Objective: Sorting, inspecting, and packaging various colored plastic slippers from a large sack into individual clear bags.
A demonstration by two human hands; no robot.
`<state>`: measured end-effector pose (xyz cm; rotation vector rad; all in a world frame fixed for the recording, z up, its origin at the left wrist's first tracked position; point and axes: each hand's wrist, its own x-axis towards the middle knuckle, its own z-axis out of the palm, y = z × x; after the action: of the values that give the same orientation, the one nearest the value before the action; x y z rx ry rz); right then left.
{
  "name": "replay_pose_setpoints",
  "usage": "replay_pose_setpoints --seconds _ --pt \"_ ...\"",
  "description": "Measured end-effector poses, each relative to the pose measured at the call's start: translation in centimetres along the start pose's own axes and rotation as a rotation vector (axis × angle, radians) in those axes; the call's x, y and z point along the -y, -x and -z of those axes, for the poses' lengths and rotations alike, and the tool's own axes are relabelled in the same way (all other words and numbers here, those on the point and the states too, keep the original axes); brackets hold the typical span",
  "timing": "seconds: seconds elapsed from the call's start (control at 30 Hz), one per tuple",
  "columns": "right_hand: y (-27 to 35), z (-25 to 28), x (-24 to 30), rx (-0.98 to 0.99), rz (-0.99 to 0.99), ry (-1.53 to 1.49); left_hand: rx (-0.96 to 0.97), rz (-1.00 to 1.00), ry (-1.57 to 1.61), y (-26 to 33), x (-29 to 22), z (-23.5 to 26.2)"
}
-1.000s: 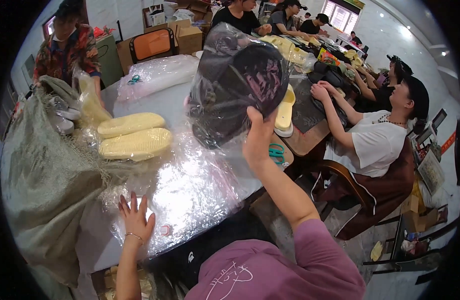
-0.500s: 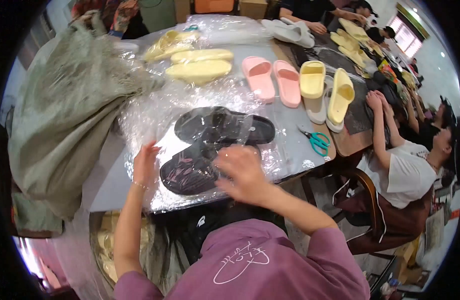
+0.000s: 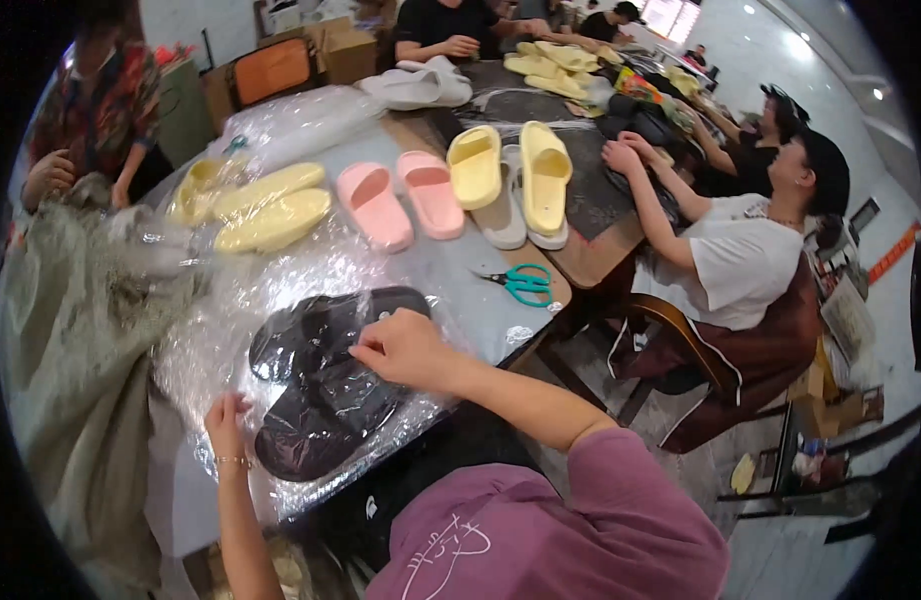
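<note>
Head view: a pair of black, strapped slippers in clear, crinkled plastic film (image 3: 316, 405) lies at the near edge of the pale grey table (image 3: 489, 335).
Right hand: the bare right hand (image 3: 409, 350) is over the pair's right part, thumb and forefinger bent close together; whether film is pinched between them, I cannot tell.
Left hand: the bare left hand (image 3: 227, 425) is just left of the pair, fingers loosely curled and partly open (any film in them is too fine to make out).
Slippers beyond: a pink open-toed pair (image 3: 376, 208) stands near the yellow open-toed pair (image 3: 476, 170), which rests on grey ones.
Scissors: the teal-handled scissors (image 3: 529, 285) lie right of the black pair, well apart from both hands.
Step in hand: arranging the film around the black pair, I judge.
Next move: probably calls for a sure fingertip hold on loose film, with the slippers kept steady.
</note>
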<state>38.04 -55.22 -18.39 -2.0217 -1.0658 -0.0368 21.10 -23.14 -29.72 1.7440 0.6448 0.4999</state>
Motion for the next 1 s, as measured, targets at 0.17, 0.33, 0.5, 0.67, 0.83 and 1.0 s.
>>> replay_pose_setpoints --seconds 0.17,0.33,0.5,0.67,0.83,1.0 --pt "1.3 4.8 -0.7 0.149 -0.283 -0.648 -0.096 0.058 0.255 -1.5 3.8 1.6" --pt "1.2 4.8 -5.0 0.585 -0.277 -1.118 -0.060 0.151 0.272 -1.9 2.1 0.5" --pt "-4.6 1.8 -7.0 0.731 0.319 -0.390 -0.008 0.154 0.136 -2.7 5.5 4.0" --pt "-4.5 2.1 -6.2 0.640 -0.274 -2.164 -0.049 0.251 0.458 -1.4 3.5 1.7" --pt "-4.7 -2.4 -11.4 0.450 0.188 -0.267 0.016 0.210 0.372 -1.7 2.9 2.7" --pt "-3.7 -5.4 -6.6 0.207 0.579 0.205 -0.060 0.229 0.335 -1.4 3.2 2.4"
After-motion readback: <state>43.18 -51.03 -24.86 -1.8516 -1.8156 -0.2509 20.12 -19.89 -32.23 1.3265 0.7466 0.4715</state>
